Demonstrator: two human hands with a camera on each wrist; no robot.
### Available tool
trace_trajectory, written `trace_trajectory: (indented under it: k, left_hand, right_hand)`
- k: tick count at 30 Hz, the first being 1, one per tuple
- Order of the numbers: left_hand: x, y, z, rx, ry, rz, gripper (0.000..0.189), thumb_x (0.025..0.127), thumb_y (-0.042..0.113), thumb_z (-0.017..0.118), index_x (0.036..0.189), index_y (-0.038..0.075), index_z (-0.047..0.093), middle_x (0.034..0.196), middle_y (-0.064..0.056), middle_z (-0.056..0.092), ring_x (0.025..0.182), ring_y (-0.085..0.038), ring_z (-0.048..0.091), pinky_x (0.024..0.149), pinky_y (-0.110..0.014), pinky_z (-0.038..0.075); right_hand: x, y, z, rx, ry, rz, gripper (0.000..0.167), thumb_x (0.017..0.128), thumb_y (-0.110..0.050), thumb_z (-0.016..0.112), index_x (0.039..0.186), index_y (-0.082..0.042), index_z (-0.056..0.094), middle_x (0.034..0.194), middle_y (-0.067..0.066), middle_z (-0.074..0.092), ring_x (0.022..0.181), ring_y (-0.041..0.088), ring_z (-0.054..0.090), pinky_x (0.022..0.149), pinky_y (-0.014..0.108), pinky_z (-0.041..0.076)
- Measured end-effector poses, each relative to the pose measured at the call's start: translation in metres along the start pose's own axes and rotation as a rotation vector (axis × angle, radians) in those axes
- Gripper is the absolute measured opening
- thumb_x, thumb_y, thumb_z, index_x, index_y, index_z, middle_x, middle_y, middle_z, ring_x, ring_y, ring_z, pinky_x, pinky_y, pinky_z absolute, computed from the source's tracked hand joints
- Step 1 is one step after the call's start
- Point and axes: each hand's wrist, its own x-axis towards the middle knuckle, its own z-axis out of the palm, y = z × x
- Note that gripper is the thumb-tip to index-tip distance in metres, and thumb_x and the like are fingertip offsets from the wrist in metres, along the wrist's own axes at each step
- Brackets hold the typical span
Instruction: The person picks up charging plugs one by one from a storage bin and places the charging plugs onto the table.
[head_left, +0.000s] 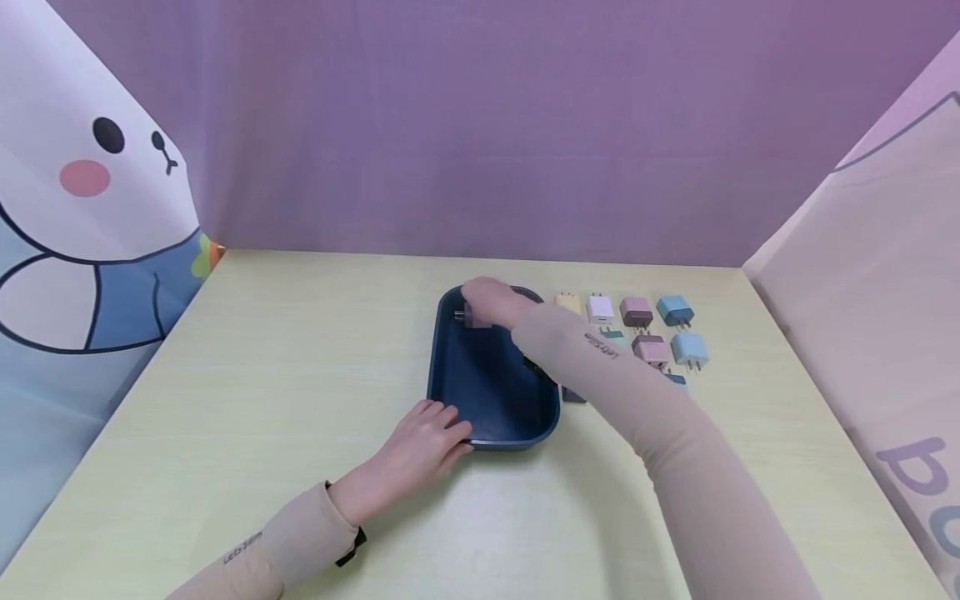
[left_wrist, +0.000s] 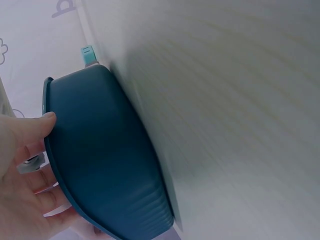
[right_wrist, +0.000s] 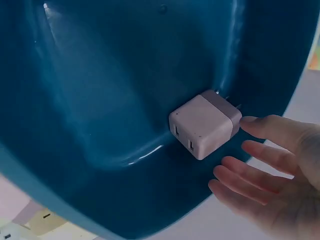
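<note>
A dark blue plastic tray [head_left: 487, 383] lies on the table. My left hand [head_left: 423, 442] holds its near left corner, the thumb [left_wrist: 42, 125] against the outer wall below the rim and the fingers over the inner side. Inside the tray, at the far left corner, sits a pinkish-purple USB wall charger [right_wrist: 202, 125] with two ports and metal prongs. My right hand [head_left: 491, 300] is over the far rim beside this charger. Its fingers are spread and loosely straight, with the thumb tip right at the charger's pronged end in the right wrist view.
Several more plug chargers stand in rows right of the tray, among them a yellow one [head_left: 567, 302], a white one [head_left: 600, 308], a purple one [head_left: 637, 312] and a blue one [head_left: 676, 310]. My right forearm partly covers the nearer ones. A purple curtain [head_left: 480, 133] hangs behind the table.
</note>
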Motion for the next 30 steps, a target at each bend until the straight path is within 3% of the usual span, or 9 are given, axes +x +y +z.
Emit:
trace_trajectory:
  k: [6, 10, 20, 30]
  left_hand:
    - [-0.001, 0.000, 0.001, 0.002, -0.003, 0.000, 0.014, 0.077, 0.024, 0.068, 0.077, 0.013, 0.059, 0.070, 0.001, 0.051, 0.064, -0.016, 0.044, 0.066, -0.029, 0.038]
    - [-0.001, 0.000, 0.001, 0.001, -0.004, -0.001, 0.014, 0.077, 0.024, 0.068, 0.077, 0.013, 0.059, 0.070, 0.000, 0.051, 0.065, -0.016, 0.045, 0.066, -0.029, 0.038]
    - [0.000, 0.000, 0.000, -0.004, -0.032, -0.017, 0.014, 0.077, 0.024, 0.068, 0.078, 0.013, 0.060, 0.071, 0.000, 0.053, 0.066, -0.016, 0.046, 0.067, -0.030, 0.039]
    - [0.000, 0.000, 0.000, -0.004, -0.028, -0.019, 0.014, 0.077, 0.025, 0.067, 0.079, 0.013, 0.060, 0.072, 0.000, 0.054, 0.067, -0.016, 0.046, 0.068, -0.030, 0.039]
  right_hand:
    - [0.008, -0.002, 0.003, -0.067, 0.005, -0.011, 0.015, 0.085, -0.005, 0.051, 0.070, -0.008, 0.050, 0.074, 0.003, 0.052, 0.065, 0.016, 0.039, 0.062, 0.026, 0.035]
    - [0.011, -0.003, 0.005, -0.050, -0.009, -0.010, 0.016, 0.082, -0.004, 0.055, 0.068, -0.009, 0.049, 0.075, 0.002, 0.053, 0.066, 0.016, 0.040, 0.063, 0.027, 0.036]
    - [0.018, -0.002, 0.013, -0.082, 0.011, -0.023, 0.005, 0.080, -0.004, 0.060, 0.079, -0.006, 0.064, 0.078, 0.003, 0.062, 0.069, 0.014, 0.049, 0.070, 0.026, 0.043]
    - [0.019, -0.003, 0.013, -0.130, -0.006, -0.037, 0.013, 0.081, -0.002, 0.058, 0.087, -0.008, 0.067, 0.084, 0.002, 0.065, 0.076, 0.013, 0.056, 0.075, 0.026, 0.044]
